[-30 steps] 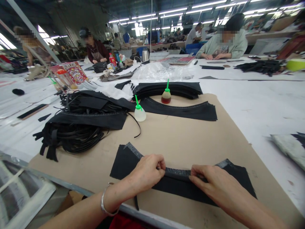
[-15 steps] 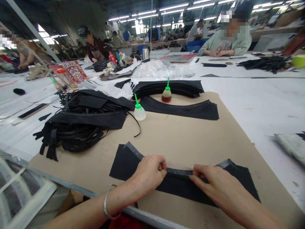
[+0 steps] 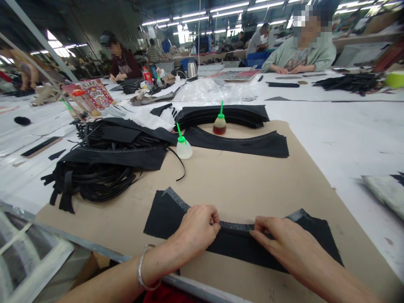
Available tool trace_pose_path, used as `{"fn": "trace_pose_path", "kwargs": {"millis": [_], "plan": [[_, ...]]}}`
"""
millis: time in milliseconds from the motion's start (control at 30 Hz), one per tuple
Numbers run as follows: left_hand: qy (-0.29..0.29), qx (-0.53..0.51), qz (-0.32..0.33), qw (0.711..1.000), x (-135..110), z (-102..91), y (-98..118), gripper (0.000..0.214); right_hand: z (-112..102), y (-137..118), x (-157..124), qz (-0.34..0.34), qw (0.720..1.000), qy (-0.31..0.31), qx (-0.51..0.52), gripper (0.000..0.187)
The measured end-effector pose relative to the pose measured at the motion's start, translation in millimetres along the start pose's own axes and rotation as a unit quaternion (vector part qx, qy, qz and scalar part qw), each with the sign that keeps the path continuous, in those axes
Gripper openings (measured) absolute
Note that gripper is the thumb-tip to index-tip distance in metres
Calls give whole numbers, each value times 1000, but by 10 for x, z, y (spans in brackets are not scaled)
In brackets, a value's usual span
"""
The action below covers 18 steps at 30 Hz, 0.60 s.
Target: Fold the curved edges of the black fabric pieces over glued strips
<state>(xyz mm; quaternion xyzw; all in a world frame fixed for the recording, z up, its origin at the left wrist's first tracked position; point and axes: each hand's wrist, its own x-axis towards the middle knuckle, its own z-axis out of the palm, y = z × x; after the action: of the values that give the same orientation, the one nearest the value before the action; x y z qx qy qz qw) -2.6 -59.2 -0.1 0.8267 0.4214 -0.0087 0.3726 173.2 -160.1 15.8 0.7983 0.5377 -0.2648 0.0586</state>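
A curved black fabric piece (image 3: 240,248) lies on the brown board right in front of me, with a speckled grey strip (image 3: 238,226) along its concave upper edge. My left hand (image 3: 200,227) is closed, pinching that edge left of the middle. Fingers and thumb of my right hand (image 3: 274,235) pinch the same edge a little to the right. A short stretch of the strip shows between the two hands; what lies under the fingertips is hidden. Both ends of the piece rest flat on the board.
Beyond the piece stand a clear bottle (image 3: 184,148) and a bottle of dark liquid (image 3: 219,125), both green-tipped. A bundle of black strips (image 3: 97,181) lies left. Stacked curved black pieces (image 3: 221,115) sit behind. A person (image 3: 299,50) works across the white table (image 3: 347,139).
The view has shifted very slightly. Both hands keep their pinch at the same places on the black piece. A co-worker at the far left has shifted posture.
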Motion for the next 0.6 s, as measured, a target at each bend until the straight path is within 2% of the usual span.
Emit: {"fn": "trace_pose_path", "kwargs": {"millis": [333, 600], "plan": [[9, 9, -3, 1000, 16, 52, -24, 15, 10, 5, 9, -9, 1000, 10, -12, 26], [13, 16, -14, 1000, 5, 62, 7, 9, 34, -46, -22, -10, 998, 19, -61, 24]]}}
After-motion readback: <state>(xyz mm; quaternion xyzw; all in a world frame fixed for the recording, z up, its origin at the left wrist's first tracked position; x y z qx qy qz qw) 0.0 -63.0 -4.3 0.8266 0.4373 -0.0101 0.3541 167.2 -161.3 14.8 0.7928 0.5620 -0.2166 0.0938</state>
